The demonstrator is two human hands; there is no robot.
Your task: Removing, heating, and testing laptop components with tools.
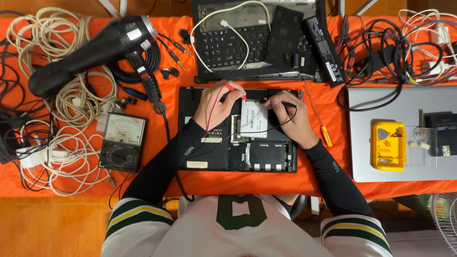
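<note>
A: As seen from the head camera, what is gripped by the left hand (215, 105)?

B: A red probe (232, 88) is pinched there; a black probe (287, 104) is pinched by the right hand (291, 120).

A: And between them?

B: A flat silver drive (253, 119) with a white label is seated in the opened black laptop (238, 154), touched by both probes.
</note>
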